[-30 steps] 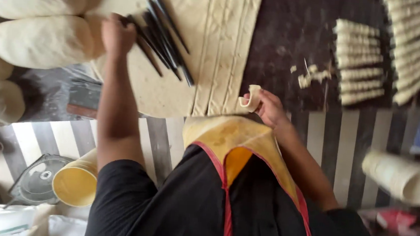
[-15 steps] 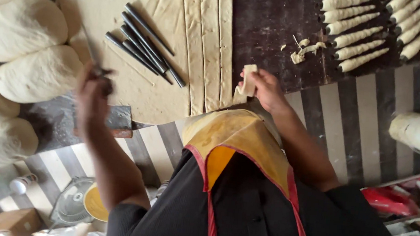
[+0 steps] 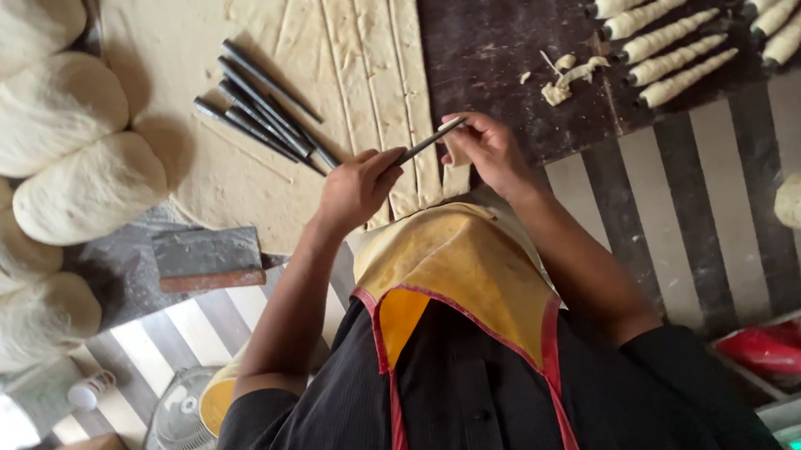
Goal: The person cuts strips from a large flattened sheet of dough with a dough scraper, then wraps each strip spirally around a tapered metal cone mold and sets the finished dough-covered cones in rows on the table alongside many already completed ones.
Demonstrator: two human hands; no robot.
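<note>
Head view — slim dark rod (image 3: pixel 431 140), floury dough strip (image 3: pixel 414 55)

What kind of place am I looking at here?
Most likely a bakery or pastry workshop: pale rounded dough mounds line the left, a rolled-out dough sheet cut into strips covers the bench, and rolled dough sticks lie in rows on the dark board.

Dark wooden table (image 3: pixel 501 42), black-and-white striped cloth (image 3: pixel 708 192) at its edge, daylight glare at lower left corner
</note>
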